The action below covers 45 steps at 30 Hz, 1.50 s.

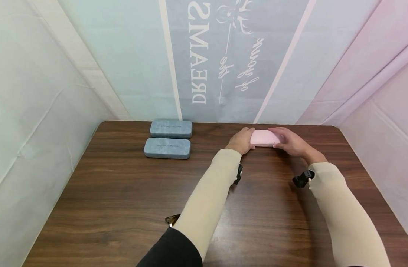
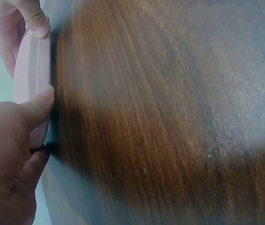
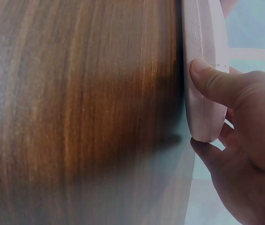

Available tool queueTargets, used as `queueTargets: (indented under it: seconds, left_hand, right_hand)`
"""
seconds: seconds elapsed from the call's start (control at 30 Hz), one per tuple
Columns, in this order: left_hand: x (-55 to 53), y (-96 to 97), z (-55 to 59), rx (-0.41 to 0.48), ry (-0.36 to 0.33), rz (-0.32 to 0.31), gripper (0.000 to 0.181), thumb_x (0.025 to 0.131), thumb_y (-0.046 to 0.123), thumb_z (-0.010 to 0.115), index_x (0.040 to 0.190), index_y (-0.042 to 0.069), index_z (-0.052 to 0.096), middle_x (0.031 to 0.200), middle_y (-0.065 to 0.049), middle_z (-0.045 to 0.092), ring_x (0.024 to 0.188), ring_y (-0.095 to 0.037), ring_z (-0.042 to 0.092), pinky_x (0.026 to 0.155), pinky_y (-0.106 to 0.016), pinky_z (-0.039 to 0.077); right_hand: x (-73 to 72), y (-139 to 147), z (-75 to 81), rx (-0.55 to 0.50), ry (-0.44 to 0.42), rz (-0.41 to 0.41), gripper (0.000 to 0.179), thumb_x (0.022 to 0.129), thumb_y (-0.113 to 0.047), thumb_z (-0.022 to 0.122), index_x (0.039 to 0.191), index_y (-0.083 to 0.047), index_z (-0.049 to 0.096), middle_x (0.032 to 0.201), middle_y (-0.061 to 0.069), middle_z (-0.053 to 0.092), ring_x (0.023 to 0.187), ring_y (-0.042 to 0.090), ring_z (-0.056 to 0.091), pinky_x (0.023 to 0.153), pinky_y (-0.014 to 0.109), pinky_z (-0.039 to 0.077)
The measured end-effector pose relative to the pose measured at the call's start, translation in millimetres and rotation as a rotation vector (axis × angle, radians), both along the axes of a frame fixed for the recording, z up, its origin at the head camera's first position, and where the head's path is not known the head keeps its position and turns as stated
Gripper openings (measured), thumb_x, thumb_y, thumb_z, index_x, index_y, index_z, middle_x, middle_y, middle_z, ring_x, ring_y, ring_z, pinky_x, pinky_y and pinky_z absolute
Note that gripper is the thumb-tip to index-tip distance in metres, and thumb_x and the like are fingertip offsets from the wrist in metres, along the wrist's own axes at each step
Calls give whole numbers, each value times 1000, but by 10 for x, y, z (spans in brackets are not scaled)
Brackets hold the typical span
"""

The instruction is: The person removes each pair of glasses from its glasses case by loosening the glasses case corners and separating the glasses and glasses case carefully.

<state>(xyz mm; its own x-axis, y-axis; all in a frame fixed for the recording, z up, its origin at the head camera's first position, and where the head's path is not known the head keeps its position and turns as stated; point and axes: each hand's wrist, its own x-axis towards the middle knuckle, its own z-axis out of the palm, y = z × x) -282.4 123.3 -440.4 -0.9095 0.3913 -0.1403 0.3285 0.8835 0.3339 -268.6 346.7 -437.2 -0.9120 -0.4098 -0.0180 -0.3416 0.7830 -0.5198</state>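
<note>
Head view: pink eyeglass case (image 1: 264, 138), clamped at its 2 ends between left hand (image 1: 240, 141) and right hand (image 1: 291, 142); possible skewing in the grasp, or slipping from it, through uneven squeezing.

You face dark brown wood-grain desk (image 1: 117, 196). Two blue-grey rounded oblong cases (image 1: 167, 148) toward far-left corner, one nearer you. Pink rounded oblong case (image 1: 264, 137) near far edge, desk contact unclear. Glossy brown object (image 1: 172, 219) toward near edge, mostly hidden.
</note>
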Motion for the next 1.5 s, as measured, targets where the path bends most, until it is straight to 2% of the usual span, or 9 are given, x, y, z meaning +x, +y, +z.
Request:
queueTargets:
  seconds: [0.33,0.7,0.87,1.03,1.3,1.5]
  left_hand:
    - [-19,5,-46,24,2,-2,75,100,31,65,163,19,25,161,4,36,138,-8,45,106,-23,42]
    - [-45,-14,-27,9,-10,-34,75,100,27,66,163,21,25,161,4,34,140,-9,44,107,-24,41]
    - [-54,2,-30,19,-37,-15,75,99,27,68,162,24,27,160,2,34,137,-13,48,105,-27,45]
    - [-4,-25,8,36,-56,21,74,100,29,67,162,29,27,159,-5,33,134,-17,50,100,-32,48]
    - [26,-81,86,-67,7,-3,74,100,41,62,162,22,26,156,-5,39,139,-18,44,111,-33,38]
    - [7,-132,118,-92,28,-29,72,98,43,62,159,19,32,152,-5,42,136,-19,46,111,-35,36]
  right_hand:
    - [-34,-24,-43,-24,71,19,65,91,1,74,148,6,44,145,35,44,137,51,36,112,66,24]
    - [-28,-58,-18,-8,64,16,65,90,4,73,147,8,43,144,34,45,137,50,36,114,65,22]
    - [-31,-81,-9,17,27,-10,64,90,3,72,147,6,42,145,34,43,138,49,35,115,64,21]
    - [-39,-72,-37,41,46,-8,64,90,1,73,147,7,43,144,34,44,137,49,36,114,64,22]
    - [-29,-104,-13,107,52,-21,64,93,-3,70,148,6,40,147,34,42,139,51,32,113,66,21]
    - [-14,-112,-7,138,38,-32,66,94,-5,69,151,5,37,149,34,40,140,52,29,114,66,19]
